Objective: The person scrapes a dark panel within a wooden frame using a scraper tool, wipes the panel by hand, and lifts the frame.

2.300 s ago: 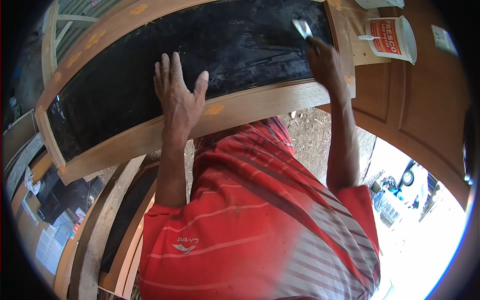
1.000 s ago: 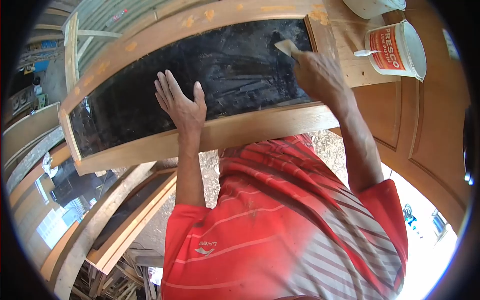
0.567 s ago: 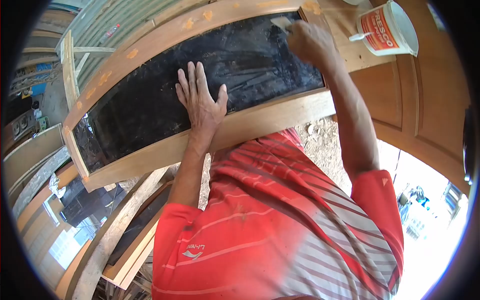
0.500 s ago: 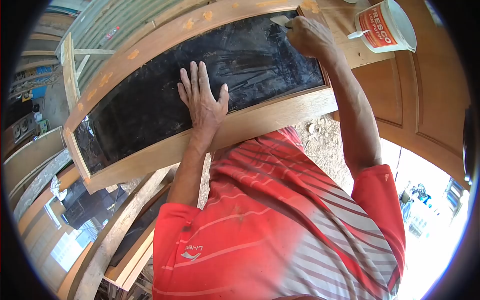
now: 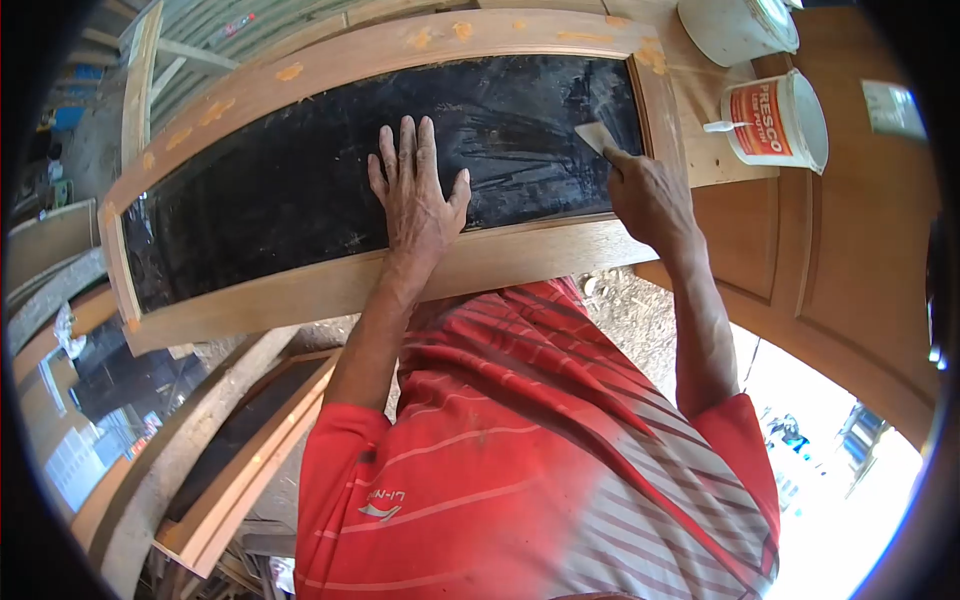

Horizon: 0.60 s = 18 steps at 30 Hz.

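Observation:
A wooden frame (image 5: 480,262) with orange filler patches surrounds a dark, glossy panel (image 5: 290,180) covered in smears. My left hand (image 5: 420,195) lies flat on that panel, fingers stretched out toward the far side. My right hand (image 5: 655,200) is closed around a putty knife (image 5: 597,136) near the right end of the frame. Most of the knife's handle is hidden in my fingers; its pale blade points up and left over the panel.
A white tub with a red Presco label (image 5: 775,120) stands right of the frame, with another white bucket (image 5: 735,30) behind it. Wooden doors (image 5: 865,260) stand at the right. Lumber (image 5: 185,450) and another framed panel (image 5: 250,450) lie lower left.
My right hand has come back toward me with the putty knife, from the far right corner to the near right side. My left hand stays flat on the panel. The view has shifted slightly.

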{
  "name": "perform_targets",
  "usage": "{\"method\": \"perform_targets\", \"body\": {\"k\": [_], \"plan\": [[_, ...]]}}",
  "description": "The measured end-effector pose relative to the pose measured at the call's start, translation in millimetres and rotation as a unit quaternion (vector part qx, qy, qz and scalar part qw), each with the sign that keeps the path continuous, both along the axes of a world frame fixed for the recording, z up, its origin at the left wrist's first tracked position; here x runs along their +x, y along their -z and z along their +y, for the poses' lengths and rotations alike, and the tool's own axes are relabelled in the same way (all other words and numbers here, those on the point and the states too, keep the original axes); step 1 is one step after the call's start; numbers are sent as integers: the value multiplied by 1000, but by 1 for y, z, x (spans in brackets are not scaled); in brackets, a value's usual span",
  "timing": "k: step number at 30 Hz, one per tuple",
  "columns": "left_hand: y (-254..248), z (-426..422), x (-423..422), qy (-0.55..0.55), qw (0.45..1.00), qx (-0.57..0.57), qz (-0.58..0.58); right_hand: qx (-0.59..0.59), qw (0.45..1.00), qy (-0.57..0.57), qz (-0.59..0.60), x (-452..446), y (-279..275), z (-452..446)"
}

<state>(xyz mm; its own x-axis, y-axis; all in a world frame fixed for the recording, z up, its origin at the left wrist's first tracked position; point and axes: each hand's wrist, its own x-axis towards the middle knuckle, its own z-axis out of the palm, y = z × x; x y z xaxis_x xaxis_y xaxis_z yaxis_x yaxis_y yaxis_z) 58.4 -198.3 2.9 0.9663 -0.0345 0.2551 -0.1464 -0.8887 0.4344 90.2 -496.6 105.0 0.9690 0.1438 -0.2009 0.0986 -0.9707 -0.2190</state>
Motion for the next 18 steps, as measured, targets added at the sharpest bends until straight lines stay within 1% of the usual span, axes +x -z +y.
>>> {"method": "perform_targets", "body": {"k": [1,4,5,8,9,12,13,15,17,18], "plan": [[-2,-1,2,1,1000,-3,2,-14,1000,-8,18,11,-6,3],[3,-4,2,6,1000,-2,12,-40,999,-15,13,55,8,-8],[3,-2,4,5,1000,2,13,2,997,-61,-46,51,7,-11],[5,-4,4,-20,1000,5,2,-48,996,-62,38,31,-4,-13],[2,-6,5,-32,999,18,-1,-34,997,-63,16,30,-5,-9],[0,-5,4,-46,998,31,-9,-32,996,-77,6,62,3,-9],[-1,-2,1,-53,998,31,-13,-24,995,-100,-13,59,8,-17],[0,11,3,-77,996,34,-19,-24,993,-110,-26,40,10,-26],[-2,15,-4,-112,992,51,10,-25,994,-106,-6,41,-3,-22],[-5,19,-7,-123,990,66,19,-9,994,-111,-6,50,-1,-24]]}}
